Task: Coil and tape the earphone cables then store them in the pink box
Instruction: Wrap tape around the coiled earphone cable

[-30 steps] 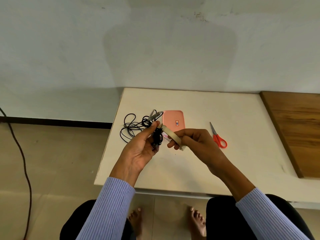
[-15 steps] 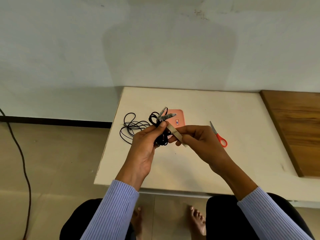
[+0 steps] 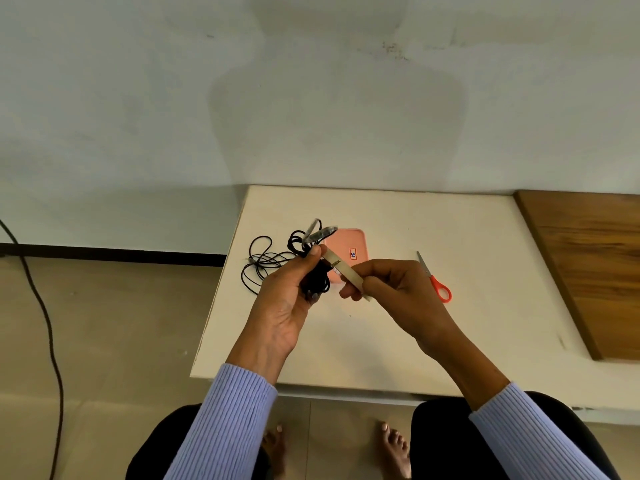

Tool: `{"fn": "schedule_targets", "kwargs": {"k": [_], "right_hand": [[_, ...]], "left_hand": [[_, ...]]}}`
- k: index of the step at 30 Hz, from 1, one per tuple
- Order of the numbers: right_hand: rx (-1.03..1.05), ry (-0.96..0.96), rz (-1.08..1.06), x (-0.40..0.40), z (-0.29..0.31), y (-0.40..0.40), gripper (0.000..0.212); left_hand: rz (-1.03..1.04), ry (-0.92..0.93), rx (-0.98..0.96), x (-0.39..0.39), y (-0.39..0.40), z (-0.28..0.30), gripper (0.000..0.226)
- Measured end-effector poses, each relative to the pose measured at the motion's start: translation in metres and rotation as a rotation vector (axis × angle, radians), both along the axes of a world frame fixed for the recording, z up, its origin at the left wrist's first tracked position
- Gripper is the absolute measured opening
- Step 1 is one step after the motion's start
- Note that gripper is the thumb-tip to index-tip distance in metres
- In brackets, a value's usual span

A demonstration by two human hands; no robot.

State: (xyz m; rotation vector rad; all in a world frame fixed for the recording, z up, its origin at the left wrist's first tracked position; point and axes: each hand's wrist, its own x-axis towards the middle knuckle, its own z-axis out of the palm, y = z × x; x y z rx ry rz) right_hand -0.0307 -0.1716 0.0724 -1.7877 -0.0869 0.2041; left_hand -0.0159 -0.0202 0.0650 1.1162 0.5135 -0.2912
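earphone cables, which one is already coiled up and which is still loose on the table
The coiled cable is the tight black bundle gripped in the left hand, held above the table. The other cable lies in loose, spread loops on the table, left of the pink box, untouched.

A white table (image 3: 450,334) stands against a pale wall (image 3: 311,98), brown wooden surface (image 3: 595,258) alongside, beige tiled floor (image 3: 114,323) below.

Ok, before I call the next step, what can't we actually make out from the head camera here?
- Coiled earphone cable: whether tape already wraps it; the left hand covers most of it.
- Tape roll: seen nearly edge-on, partly inside the right hand; its free end is not visible.
- Pink box: near part hidden behind the hands; its label is too small to read.
- Scissors: blades partly behind the right hand.
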Motion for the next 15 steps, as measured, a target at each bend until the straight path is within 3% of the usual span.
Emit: {"fn": "schedule_targets", "kwargs": {"k": [6,9,15], "right_hand": [[0.053,0.025,-0.064,0.0023,0.0003,0.0005,0.031],[0.009,0.030,-0.091,0.0033,-0.0009,0.0009,0.031],[-0.015,0.051,-0.013,0.0026,0.0004,0.0007,0.039]], "left_hand": [[-0.081,-0.049,-0.026,0.0016,0.0019,0.0015,0.013],[-0.183,-0.128,0.112,-0.0023,-0.0010,0.0020,0.014],[-0.114,-0.155,0.154,-0.0002,-0.0012,-0.0006,0.011]]}}
